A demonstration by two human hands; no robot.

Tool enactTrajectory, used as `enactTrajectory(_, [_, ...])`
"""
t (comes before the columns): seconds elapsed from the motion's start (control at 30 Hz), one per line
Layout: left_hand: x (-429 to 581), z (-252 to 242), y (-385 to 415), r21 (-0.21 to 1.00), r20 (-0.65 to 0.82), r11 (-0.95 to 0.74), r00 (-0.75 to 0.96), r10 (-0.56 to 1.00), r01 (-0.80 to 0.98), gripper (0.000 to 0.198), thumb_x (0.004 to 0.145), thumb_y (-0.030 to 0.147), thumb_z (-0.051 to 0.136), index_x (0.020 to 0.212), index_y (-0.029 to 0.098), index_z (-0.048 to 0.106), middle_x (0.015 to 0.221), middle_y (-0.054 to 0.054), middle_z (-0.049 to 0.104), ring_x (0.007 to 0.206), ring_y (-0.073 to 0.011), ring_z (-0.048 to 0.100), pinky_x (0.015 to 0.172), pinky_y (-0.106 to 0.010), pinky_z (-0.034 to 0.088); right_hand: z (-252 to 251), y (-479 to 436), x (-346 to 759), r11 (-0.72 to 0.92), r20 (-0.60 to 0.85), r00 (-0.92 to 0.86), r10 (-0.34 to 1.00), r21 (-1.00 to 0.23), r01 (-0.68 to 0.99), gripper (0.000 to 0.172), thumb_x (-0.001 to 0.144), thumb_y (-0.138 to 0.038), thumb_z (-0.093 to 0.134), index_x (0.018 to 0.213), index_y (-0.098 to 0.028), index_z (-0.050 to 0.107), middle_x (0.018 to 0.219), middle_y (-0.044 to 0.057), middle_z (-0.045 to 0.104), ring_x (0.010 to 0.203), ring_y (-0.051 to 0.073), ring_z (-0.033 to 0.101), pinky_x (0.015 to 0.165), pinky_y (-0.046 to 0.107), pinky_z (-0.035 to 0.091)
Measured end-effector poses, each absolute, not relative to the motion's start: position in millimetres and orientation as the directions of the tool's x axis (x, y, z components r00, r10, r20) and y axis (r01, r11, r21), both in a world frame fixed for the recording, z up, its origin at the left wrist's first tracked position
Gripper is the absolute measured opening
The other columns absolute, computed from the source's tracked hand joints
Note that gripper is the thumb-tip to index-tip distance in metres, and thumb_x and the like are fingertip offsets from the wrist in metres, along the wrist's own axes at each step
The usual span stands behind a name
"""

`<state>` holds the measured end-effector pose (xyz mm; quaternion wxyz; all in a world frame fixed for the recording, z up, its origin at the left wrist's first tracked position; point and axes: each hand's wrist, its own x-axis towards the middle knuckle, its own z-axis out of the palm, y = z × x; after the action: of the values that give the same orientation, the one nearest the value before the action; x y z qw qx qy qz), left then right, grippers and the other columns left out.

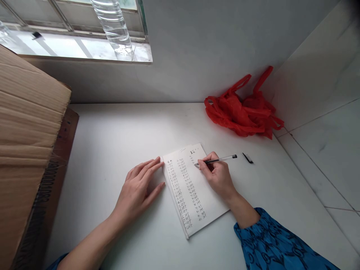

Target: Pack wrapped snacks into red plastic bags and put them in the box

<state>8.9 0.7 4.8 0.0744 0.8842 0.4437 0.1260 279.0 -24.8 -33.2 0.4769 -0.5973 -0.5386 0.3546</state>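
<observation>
A notepad (209, 198) lies slightly turned on the white table, its page carrying columns of small handwritten lines. My right hand (218, 174) rests on the page's right side, closed around a clear pen with black ink (222, 159). The pen's tip meets the paper near the top of the rightmost column. Flat on the table beside the pad's left edge is my left hand (140, 183), its fingers stretched out and holding nothing. To the right of the pen lies its black cap (248, 158), apart from the hand.
A crumpled red plastic bag (242, 108) sits at the table's back right corner, by the wall. On the left stands a large cardboard box (30, 123). A clear water bottle (114, 28) stands on the windowsill (81, 47). White table surface (126, 127) stretches behind the pad.
</observation>
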Motion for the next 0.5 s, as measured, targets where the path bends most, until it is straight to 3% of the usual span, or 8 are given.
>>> enactTrajectory(0.5, [9.1,4.6,1.1,0.242,0.149,-0.596,0.578,0.803,0.766,0.047,0.098,0.038,0.053,0.143,0.029,0.042,0.151,-0.004,0.051,0.136,-0.0297,0.046,0.107,-0.051,0.043,-33.0,-25.8,278.1,0.052,0.118,0.173,0.978,-0.936,0.347,0.021,0.096,-0.039,0.058,0.083,-0.022,0.056,0.069,0.000,0.065,0.060,0.015,0.062,0.053,0.026,0.044])
